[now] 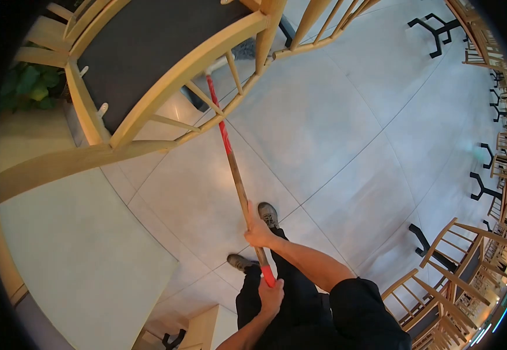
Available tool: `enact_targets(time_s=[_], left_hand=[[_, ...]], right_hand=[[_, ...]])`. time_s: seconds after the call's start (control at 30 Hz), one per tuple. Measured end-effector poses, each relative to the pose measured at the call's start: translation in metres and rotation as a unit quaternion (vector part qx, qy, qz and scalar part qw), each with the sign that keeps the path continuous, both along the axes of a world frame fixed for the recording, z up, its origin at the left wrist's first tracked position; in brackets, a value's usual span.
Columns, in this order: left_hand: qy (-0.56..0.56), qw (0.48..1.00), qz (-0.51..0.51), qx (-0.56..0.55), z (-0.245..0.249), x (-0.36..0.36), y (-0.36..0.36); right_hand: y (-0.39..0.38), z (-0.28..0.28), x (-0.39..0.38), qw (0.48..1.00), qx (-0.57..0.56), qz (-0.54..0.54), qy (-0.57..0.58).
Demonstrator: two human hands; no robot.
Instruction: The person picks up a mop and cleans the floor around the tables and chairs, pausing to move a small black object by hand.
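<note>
A long mop (239, 181) with a brown handle, red wrapping and red end runs from my body up the view. My left hand (271, 296) is closed round the red top end, close to my dark trousers. Further down the shaft, my right hand (257, 229) wraps the brown part. The far end passes under a wooden chair (192, 58) with a dark seat. There a grey, shaggy mop head (244, 49) shows partly on the floor behind the chair's spindles, and the rest is hidden.
Pale tiled floor (347, 146) spreads around my shoes (268, 214). A white-topped surface (84, 251) lies at left, with a green plant (32, 84) above it. Wooden chairs (440, 291) and black table feet (437, 32) line the right side.
</note>
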State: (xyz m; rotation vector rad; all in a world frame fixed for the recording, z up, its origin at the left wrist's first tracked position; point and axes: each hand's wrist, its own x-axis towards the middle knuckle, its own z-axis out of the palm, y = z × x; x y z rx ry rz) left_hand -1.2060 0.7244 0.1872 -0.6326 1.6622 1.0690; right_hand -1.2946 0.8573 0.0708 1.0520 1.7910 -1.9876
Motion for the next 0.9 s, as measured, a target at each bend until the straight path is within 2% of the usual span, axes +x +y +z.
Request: enact_targets(time_s=[0.03,0.13,0.2,0.27,0.3,0.37,0.4,0.47,0.6,0.67,0.77,0.9], left_hand=[[-0.017,1.0,-0.003,0.011,0.011,0.006,0.0],[-0.045,0.998,-0.024,0.024,0.037,0.024,-0.016],[-0.053,0.997,-0.049,0.022,0.05,0.029,-0.034],[-0.044,0.989,-0.143,0.013,0.065,0.032,-0.054],[-0.038,0.989,-0.144,0.017,0.072,0.031,-0.063],[-0.056,0.973,-0.224,0.021,0.088,0.031,-0.085],[-0.056,0.973,-0.223,0.023,0.093,0.032,-0.098],[-0.012,0.956,-0.291,0.034,0.102,0.032,-0.119],[-0.033,0.952,-0.301,0.04,0.121,0.01,-0.128],[-0.046,0.948,-0.313,0.042,0.122,0.002,-0.123],[-0.04,0.944,-0.325,0.039,0.107,0.0,-0.113],[-0.014,0.944,-0.318,0.085,0.074,-0.021,-0.067]], right_hand=[[0.002,0.017,0.009,0.999,-0.023,0.019,-0.036],[-0.008,0.057,0.031,0.999,-0.04,-0.002,-0.014],[-0.026,0.066,0.043,1.0,-0.015,-0.001,-0.01],[-0.049,0.076,0.057,0.998,-0.049,-0.042,-0.002],[-0.061,0.077,0.062,0.998,-0.044,-0.042,0.003],[-0.087,0.084,0.076,0.994,-0.056,-0.071,-0.056],[-0.099,0.088,0.082,0.994,-0.054,-0.07,-0.057],[-0.115,0.098,0.09,0.98,-0.142,-0.125,-0.059],[-0.123,0.111,0.08,0.981,-0.108,-0.158,-0.017],[-0.12,0.112,0.075,0.972,-0.133,-0.193,-0.012],[-0.107,0.095,0.069,0.973,-0.133,-0.19,0.008],[-0.056,0.069,0.046,0.973,-0.144,-0.181,-0.004]])
